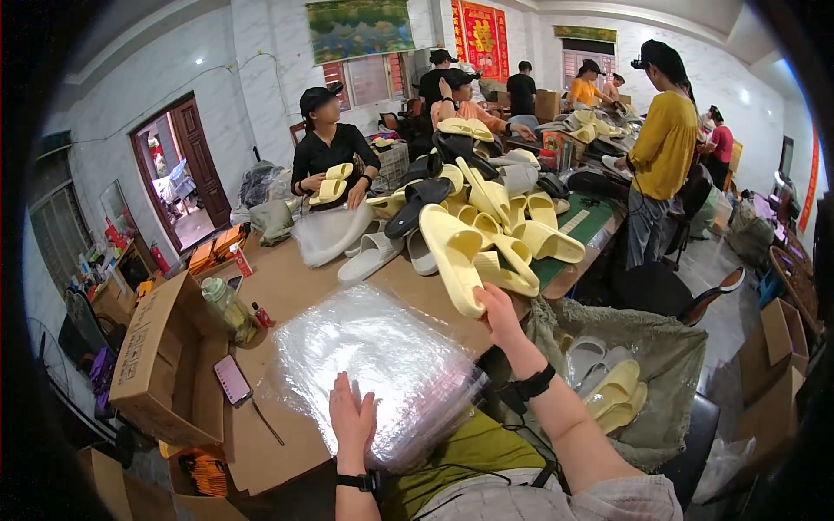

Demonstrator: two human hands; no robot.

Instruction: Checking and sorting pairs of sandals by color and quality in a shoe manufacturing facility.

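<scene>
My right hand (499,316) grips the near end of a pale yellow slide slipper (447,260), which points away from me beside the heap. Flat on a stack of clear plastic bags (347,321) rests my left hand (352,418), its fingers stretched out and holding nothing. Beyond the bags rises a pile of slippers, mostly yellow; among them are a black slipper (418,207) and a grey one (371,257). At the pile's left lies a slipper in a clear bag (333,233).
Left of the bags stand an open cardboard box (169,365), a bottle (228,310) and a phone (232,380). At my right, a green-grey sack (669,356) holds bagged slippers (615,395). Across the table a person in black (326,152) holds yellow slippers; another in yellow (665,130) stands right.
</scene>
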